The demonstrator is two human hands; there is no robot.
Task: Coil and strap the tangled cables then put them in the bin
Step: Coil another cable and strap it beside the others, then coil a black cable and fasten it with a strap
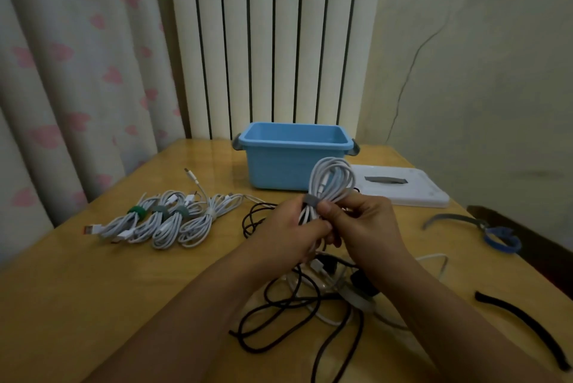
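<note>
Holding a coiled white cable (331,187) up above the worktop (93,289), the person works with both hands at its middle. The left hand (294,227) curls its grip round the lower part of the coil, and the right hand (366,221) pinches the coil just beside a grey strap (312,199) wrapped round the bundle, its thumb pressed next to the strap. The coil's upper loop stands in front of the blue bin (279,165), which sits open at the far side of the worktop with a white lid (418,190) lying flat just to its right.

To the left lie four strapped white coils (161,221) side by side, touching one another, bound with green and grey bands. Below the hands a tangle of black and white cables (297,305) spreads across the worktop. At the right edge lie loose straps: a grey strap and a blue strap (502,240) near each other, and a long black strap (527,330) nearer the person.
</note>
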